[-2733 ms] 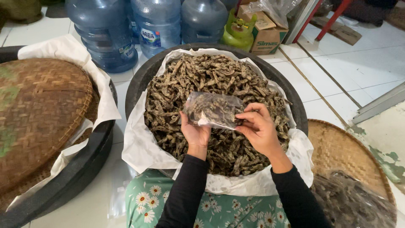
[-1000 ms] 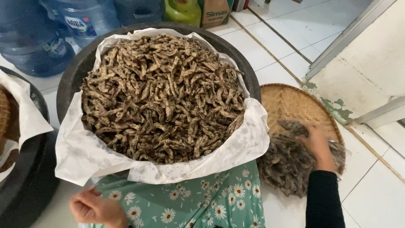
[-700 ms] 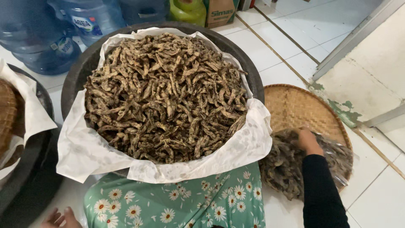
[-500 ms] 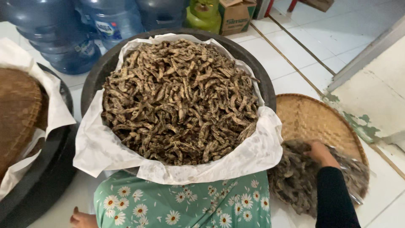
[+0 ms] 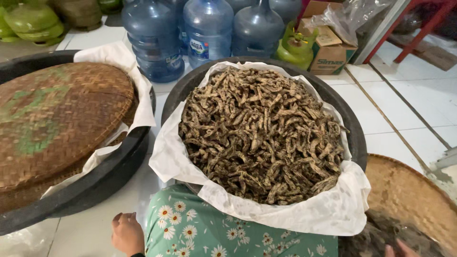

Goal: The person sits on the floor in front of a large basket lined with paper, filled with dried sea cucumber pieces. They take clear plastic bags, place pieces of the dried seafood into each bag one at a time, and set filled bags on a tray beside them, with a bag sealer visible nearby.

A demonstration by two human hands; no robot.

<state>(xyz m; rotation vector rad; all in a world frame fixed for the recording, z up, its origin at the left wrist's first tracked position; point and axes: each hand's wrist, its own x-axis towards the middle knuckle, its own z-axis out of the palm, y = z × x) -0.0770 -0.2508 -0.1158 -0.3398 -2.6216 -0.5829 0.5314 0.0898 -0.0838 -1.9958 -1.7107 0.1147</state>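
Note:
A big black tub (image 5: 354, 128) lined with white cloth (image 5: 285, 214) stands before me, heaped with dried brown strips (image 5: 259, 133). My left hand (image 5: 127, 233) rests low at the bottom edge on the tiled floor, fingers curled, beside my knee in green daisy-print fabric (image 5: 228, 228); nothing shows in it. Only the fingertips of my right hand (image 5: 400, 248) peek in at the bottom right, touching a dark pile (image 5: 376, 235) on a woven bamboo tray (image 5: 409, 195). Whether that hand holds anything is hidden.
A second black tub (image 5: 95, 181) on the left is covered by a round woven tray (image 5: 57, 119) over white cloth. Blue water jugs (image 5: 209, 33), a green gas cylinder (image 5: 293, 47) and a cardboard box (image 5: 328, 45) stand behind. White floor tiles stretch to the right.
The view has swung left and up, showing the covered left tub again. The packed plastic bag held earlier is gone from my hands. My right hand has slid nearly out of view by the tray.

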